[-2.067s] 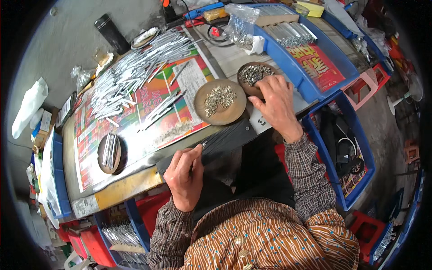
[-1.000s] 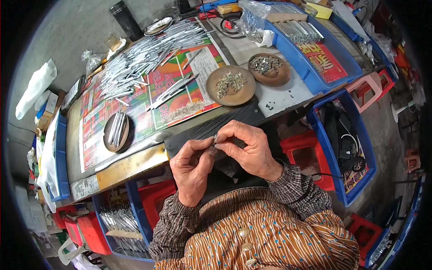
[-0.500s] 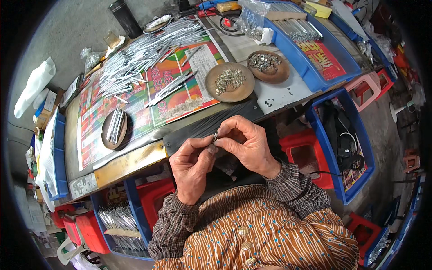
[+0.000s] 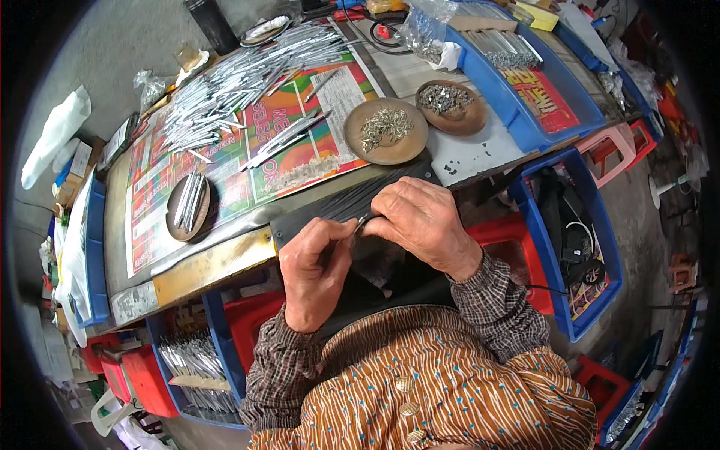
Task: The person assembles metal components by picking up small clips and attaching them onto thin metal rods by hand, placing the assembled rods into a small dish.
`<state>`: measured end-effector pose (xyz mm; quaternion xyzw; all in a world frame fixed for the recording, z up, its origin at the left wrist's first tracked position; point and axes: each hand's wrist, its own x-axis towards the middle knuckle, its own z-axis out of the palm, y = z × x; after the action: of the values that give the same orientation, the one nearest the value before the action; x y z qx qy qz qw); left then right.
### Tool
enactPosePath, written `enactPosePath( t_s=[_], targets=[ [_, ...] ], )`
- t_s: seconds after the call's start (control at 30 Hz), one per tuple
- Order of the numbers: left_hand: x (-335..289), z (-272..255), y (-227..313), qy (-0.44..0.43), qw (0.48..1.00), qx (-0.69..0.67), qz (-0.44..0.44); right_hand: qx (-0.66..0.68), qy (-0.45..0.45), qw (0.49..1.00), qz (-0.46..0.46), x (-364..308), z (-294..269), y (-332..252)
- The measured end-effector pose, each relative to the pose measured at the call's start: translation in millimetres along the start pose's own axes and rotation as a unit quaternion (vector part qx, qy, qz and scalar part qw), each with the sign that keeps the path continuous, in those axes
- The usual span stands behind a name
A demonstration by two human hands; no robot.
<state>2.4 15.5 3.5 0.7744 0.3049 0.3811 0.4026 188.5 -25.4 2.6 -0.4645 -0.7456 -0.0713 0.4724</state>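
Pinching a small metal piece (image 4: 361, 223) between both hands at the near edge of the table (image 4: 116, 255)

In the head view: holding the piece up between left hand (image 4: 315, 270) and right hand (image 4: 424, 225), just before a black sheet (image 4: 330, 199) on the table's near edge. On the left side, gripping with thumb and forefinger drawn together on one end. On the right side, gripping with thumb and curled fingers closed at the other end, near the left fingertips. Cannot tell the exact shape of the piece, mostly covered by fingers.

Beyond the right hand, a round wooden dish (image 4: 397, 156) with pale metal bits (image 4: 386, 129); just to the right of it and slightly farther, a second dish (image 4: 472, 124) with greyer bits (image 4: 445, 99). To the left, on a colourful printed sheet (image 4: 225, 172), a small dish (image 4: 173, 204) holding slim silver rods (image 4: 192, 202). Farther off, a broad heap of similar rods (image 4: 247, 82), with a smaller bunch (image 4: 289, 139) on its near right side. At far right, a blue tray (image 4: 517, 124) with more rods and a red packet (image 4: 540, 101). To the near right, below table height, a blue bin (image 4: 600, 304) with black items inside, just right of a red stool (image 4: 525, 259).
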Motion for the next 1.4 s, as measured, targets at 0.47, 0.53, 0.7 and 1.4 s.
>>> enactPosePath(
  t_s=[0.47, 0.53, 0.7, 1.4],
  targets=[
    [4.3, -0.2, 0.0, 0.036, 0.993, 0.076, 0.077, -0.013, 0.002, 0.999, -0.044, -0.2, 10.7, 3.0],
    [-2.9, 2.7, 0.6, 0.038, 0.994, -0.062, -0.083, 0.027, 0.005, 0.999, -0.028, -4.6, 13.6, 2.9],
    [-5.9, 12.0, 1.8, 0.065, 0.972, -0.204, -0.097, 0.079, 0.016, 0.997, 0.007, -8.6, 17.6, -4.3],
    [-9.1, 11.0, -0.2, 0.060, 0.958, -0.258, -0.111, 0.102, 0.013, 0.989, 0.106, 0.5, 20.1, -17.4]
  ],
)
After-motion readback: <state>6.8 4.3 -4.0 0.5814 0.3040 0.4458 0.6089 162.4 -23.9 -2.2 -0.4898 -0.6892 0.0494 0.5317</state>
